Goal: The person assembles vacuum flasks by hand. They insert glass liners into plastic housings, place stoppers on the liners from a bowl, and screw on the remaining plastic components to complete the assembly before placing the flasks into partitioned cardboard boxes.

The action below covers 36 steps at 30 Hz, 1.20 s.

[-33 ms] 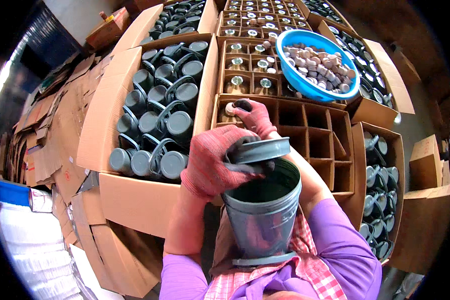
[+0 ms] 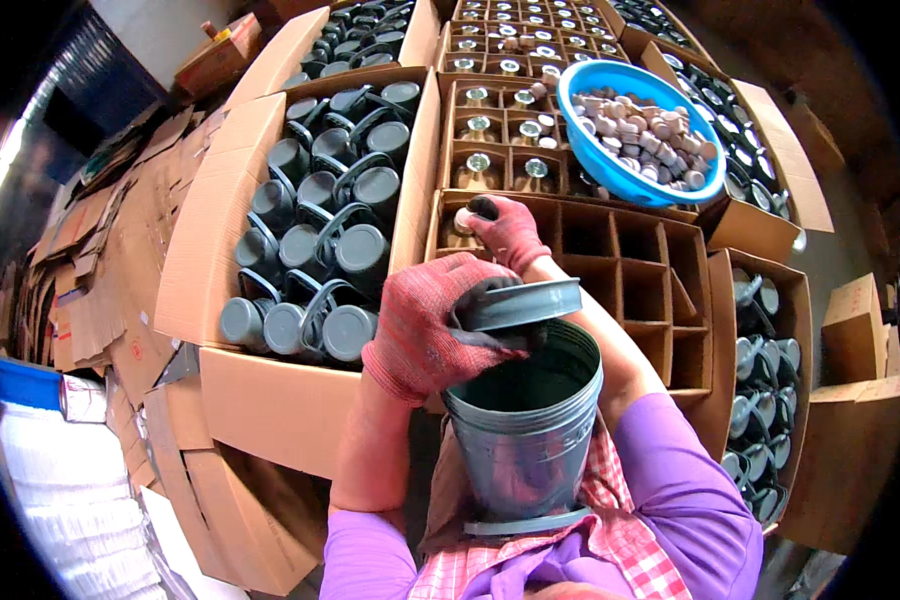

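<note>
L hand point(image 2: 425, 330) grip on grey lid point(image 2: 518, 304), tilted over bucket rim point(image 2: 530, 400), R hand point(image 2: 505, 228) in divider box point(image 2: 630, 280)

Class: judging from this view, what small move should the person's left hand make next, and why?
Probably lower the grey lid flat onto the grey bucket. The left hand holds it tilted just above the open rim, while the right hand is busy in the divided carton.

The left hand point(image 2: 430, 325) covers part of the lid point(image 2: 518, 304). Beyond the lid, the right hand point(image 2: 505, 228) hides what its fingertips grip. The pot's point(image 2: 525, 440) inside is too dark to read.
</note>
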Available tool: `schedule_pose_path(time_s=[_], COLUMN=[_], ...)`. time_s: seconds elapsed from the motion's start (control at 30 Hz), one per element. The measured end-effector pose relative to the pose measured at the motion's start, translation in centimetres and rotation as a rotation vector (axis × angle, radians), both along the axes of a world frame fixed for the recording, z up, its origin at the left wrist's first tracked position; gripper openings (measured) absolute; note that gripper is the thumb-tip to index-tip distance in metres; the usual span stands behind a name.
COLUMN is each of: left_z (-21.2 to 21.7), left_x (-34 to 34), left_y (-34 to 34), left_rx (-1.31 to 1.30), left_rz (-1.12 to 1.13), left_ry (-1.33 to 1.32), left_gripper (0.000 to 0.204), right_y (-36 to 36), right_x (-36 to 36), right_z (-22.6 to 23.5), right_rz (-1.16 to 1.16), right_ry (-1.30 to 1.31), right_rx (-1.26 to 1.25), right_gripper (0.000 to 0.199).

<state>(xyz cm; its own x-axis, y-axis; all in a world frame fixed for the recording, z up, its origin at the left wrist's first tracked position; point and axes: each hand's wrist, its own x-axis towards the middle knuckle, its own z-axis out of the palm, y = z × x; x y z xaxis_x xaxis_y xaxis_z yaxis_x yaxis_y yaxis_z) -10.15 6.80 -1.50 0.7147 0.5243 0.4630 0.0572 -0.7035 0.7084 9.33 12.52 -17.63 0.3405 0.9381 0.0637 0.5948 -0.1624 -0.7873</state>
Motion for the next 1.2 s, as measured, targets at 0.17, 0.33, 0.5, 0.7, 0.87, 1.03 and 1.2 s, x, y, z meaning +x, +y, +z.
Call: schedule_pose_path(time_s=[0.17, 0.33, 0.5, 0.7, 0.87, 1.03, 1.2], left_z=[-1.8, -9.1, -18.0, -18.1, -14.5, -9.6, -9.7], left_x=[0.1, -1.6, -2.3, 3.3, 3.4, 2.4, 0.5], left_y=[1.2, 2.3, 4.6, 3.7, 4.8, 3.0, -1.6], left_rx=[-0.174, -0.642, -1.357, -1.468, -1.476, -1.401, -1.380], left_rz=[0.030, 0.279, -0.205, -0.300, -0.408, -0.431, -0.428], left_ry=[-0.083, -0.531, -0.978, -1.180, -1.076, -0.991, -0.986], left_gripper=[0.048, 0.046, 0.057, 0.056, 0.056, 0.057, 0.057], right_y=[4.3, 4.4, 1.5, -8.0, -11.1, -9.6, -13.5], right_x=[-1.5, -1.9, -0.3, -0.5, 2.8, 8.6, 6.1], right_z=[-2.9, -5.1, 2.7, 20.6, 23.7, 20.9, 18.9], right_rz=[0.235, 0.233, 0.261, 0.613, 1.154, 0.497, 0.620], right_ry=[-0.603, -0.645, -0.642, -0.779, -0.136, 0.825, 1.130], right_rx=[-0.311, -0.330, 0.198, 0.681, 0.676, 0.819, 0.504], right_gripper=[0.057, 0.030, 0.063, 0.070, 0.057, 0.019, 0.041])
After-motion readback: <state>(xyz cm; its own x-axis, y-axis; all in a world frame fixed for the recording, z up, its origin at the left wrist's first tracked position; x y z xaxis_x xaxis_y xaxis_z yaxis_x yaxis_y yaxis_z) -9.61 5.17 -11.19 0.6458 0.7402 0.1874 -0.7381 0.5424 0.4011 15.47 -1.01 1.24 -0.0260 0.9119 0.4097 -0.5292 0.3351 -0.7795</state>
